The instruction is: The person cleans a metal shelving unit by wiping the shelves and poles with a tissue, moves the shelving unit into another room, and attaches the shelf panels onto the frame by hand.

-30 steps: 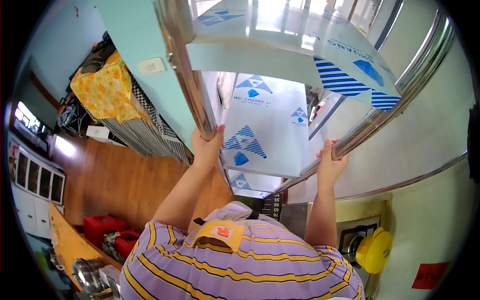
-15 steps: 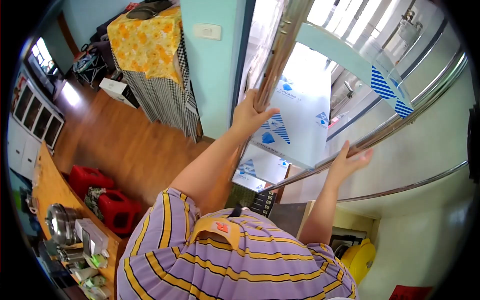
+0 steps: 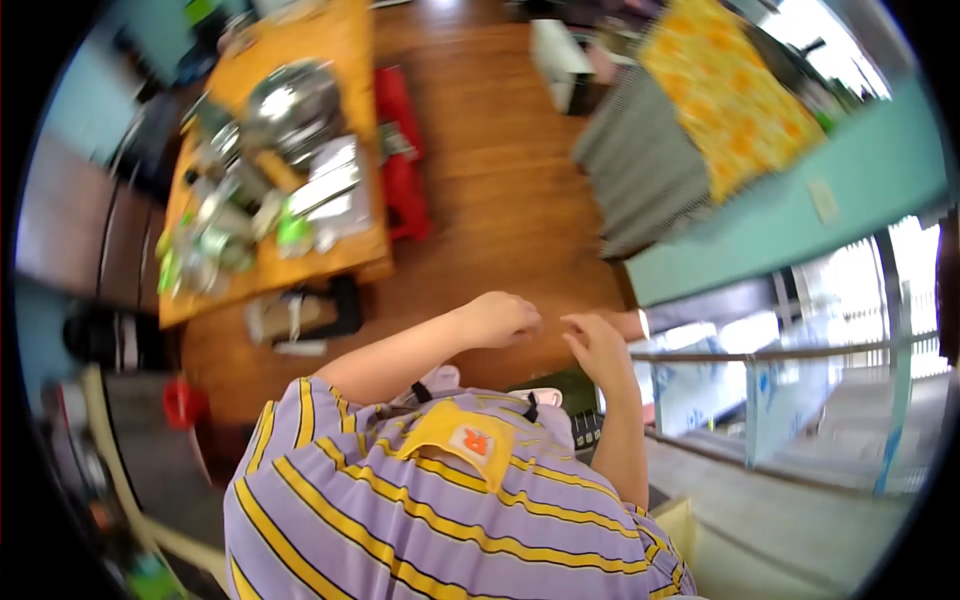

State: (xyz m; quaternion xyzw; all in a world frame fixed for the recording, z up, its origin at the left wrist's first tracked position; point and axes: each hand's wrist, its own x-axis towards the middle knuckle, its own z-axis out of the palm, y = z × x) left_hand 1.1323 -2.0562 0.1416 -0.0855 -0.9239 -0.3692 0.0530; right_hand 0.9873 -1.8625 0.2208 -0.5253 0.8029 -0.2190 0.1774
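Observation:
My left hand (image 3: 500, 322) hangs in the air in front of my body, its fingers loosely bent and nothing visible in them. Close to its right, my right hand (image 3: 598, 348) is held up with thumb and fingers apart, holding nothing. The two hands are near each other but not touching. Right of my right hand stands a shiny metal rack, with its rail (image 3: 755, 356) and film-covered panels with blue print (image 3: 770, 405). Neither hand visibly grips the rack. The view is smeared by motion.
A wooden table (image 3: 345, 262) at the left bears a shiny metal pot (image 3: 293, 105) and several bottles. Red stools (image 3: 403, 185) stand beside it. A yellow floral cloth (image 3: 725, 90) covers a stand near the green wall (image 3: 720, 250). Brown wood floor (image 3: 490, 220) lies between.
Both hands have left the metal rack and come together in front of my body. My view has turned left, so the rack now sits at the right and the table shows more.

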